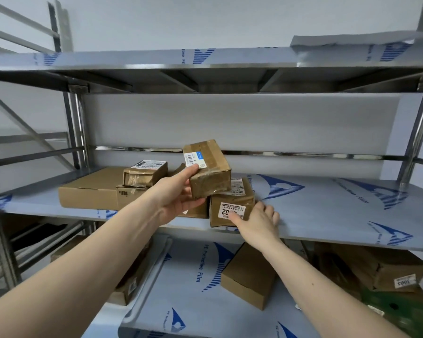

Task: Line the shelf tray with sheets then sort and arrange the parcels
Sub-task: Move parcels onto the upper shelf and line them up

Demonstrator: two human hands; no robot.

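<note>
My left hand (174, 196) grips a small taped brown parcel (209, 172) with a white label, held tilted above the middle shelf (327, 211). My right hand (259, 220) rests against the front right corner of a brown parcel (230, 203) marked with a "02" label, which sits at the shelf's front edge. To the left, a wide flat carton (88, 189) carries a small labelled parcel (145, 173), and another box (130, 192) stands in front of it. Film with blue print covers the shelf.
The top shelf (156, 59) has a loose sheet (352, 41) at its right end. On the lower shelf (193, 289) lie a plain carton (249, 276), parcels at the left (132, 284) and right (386, 269), and something green (401, 311). Steel posts (76, 128) frame the rack.
</note>
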